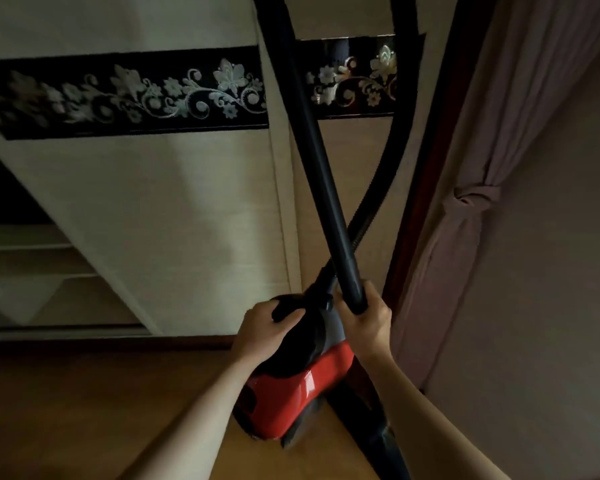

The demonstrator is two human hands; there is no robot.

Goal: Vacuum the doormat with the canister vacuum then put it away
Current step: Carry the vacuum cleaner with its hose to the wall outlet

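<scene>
A red and black canister vacuum (291, 393) hangs tilted just above the wooden floor at the lower middle. My left hand (264, 332) grips its black carry handle on top. My right hand (366, 322) holds the lower end of the black wand tube (312, 150), which rises steeply up past the top edge. A black ribbed hose (388, 161) loops from the canister's front up and over behind the wand. A dark strip, perhaps the floor nozzle (371, 431), lies low beside the canister. No doormat is in view.
A pale sliding wardrobe door (174, 202) with a dark floral band stands straight ahead; its left side is open on shelves (25, 258). A dark red frame (426, 202) and a tied pink curtain (475, 209) close off the right. Wooden floor (84, 410) spreads at the lower left.
</scene>
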